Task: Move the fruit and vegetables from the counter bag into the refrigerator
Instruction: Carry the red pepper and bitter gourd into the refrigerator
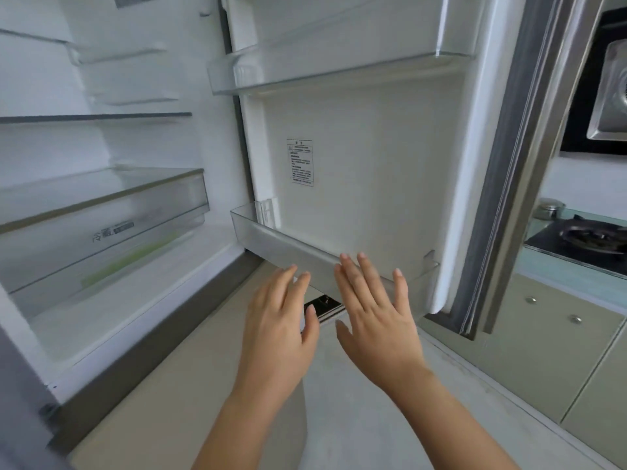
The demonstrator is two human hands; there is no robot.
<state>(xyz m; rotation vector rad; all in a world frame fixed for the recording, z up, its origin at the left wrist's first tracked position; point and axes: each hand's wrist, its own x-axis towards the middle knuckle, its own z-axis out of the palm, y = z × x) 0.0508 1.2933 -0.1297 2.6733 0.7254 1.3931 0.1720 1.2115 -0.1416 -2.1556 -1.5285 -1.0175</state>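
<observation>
head view: left hand (pixel 278 320) and right hand (pixel 373 317) spread empty before refrigerator door (pixel 356 157).

Pale tiled floor (pixel 356 418), green cabinets (pixel 543 351), black stove (pixel 576 237)

open door (pixel 373 164) blocking right, shelves (pixel 95 117) seemingly clear, drawer (pixel 101 212) shut

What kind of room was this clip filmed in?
Most likely a home kitchen: an open refrigerator with clear door bins, a gas stove on the counter at right, and a range hood above it.
</observation>
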